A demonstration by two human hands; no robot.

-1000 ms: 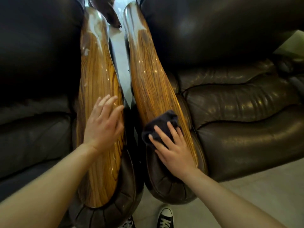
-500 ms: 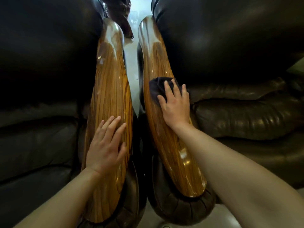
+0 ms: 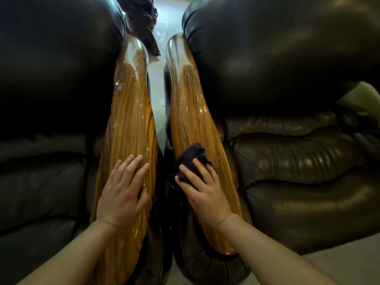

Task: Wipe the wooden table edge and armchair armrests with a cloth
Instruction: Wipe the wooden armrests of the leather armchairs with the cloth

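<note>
So the right hand (image 3: 205,194) slid the cloth (image 3: 193,155) back down to the near half of the right armrest (image 3: 191,112), grip spread flat, pressing it. Meanwhile the left hand (image 3: 123,194) lies flat on the left armrest (image 3: 131,112). Cloth's soft, wood's probably slick, so palm it

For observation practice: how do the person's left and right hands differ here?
The left hand rests bare on the left armrest; the right hand presses a dark cloth onto the right armrest. Left hand's fingers lie together; right hand's are spread. Both lie palm down on glossy wood.
</note>
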